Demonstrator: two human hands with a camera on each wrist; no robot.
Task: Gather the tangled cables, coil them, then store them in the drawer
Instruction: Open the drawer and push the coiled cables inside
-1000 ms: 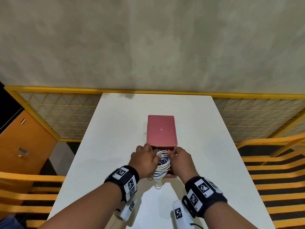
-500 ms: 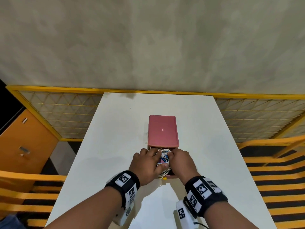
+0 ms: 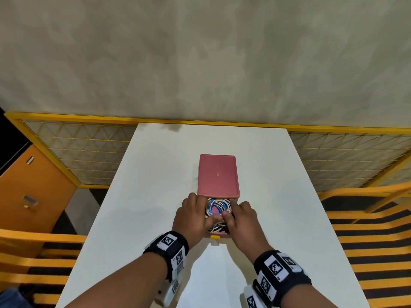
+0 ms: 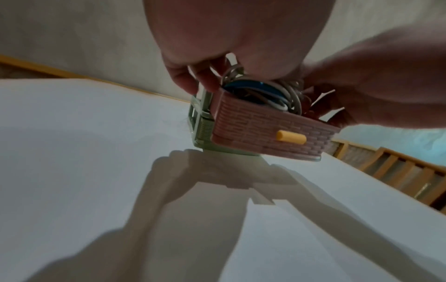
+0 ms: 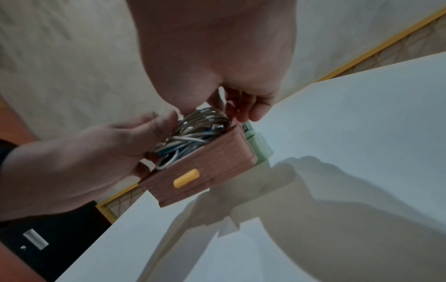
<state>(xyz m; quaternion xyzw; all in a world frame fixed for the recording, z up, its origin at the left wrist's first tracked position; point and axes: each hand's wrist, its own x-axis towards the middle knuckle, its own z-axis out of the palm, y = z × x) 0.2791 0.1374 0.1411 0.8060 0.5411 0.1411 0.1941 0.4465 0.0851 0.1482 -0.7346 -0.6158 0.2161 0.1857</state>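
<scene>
Pretty much at the end here. Bottom center of the head view: left hand (image 3: 193, 215) and right hand (image 3: 242, 218) sit on either side of the one open drawer (image 3: 219, 235), fingers curled down onto the coil of cables (image 3: 216, 208), thumbs nearly touching on top. The coil, white and blue strands, too bundled to count, is already inside. Left to do: tuck it flat and push the drawer into the single pink box (image 3: 218, 174) behind it on the white table (image 3: 155, 174).
</scene>
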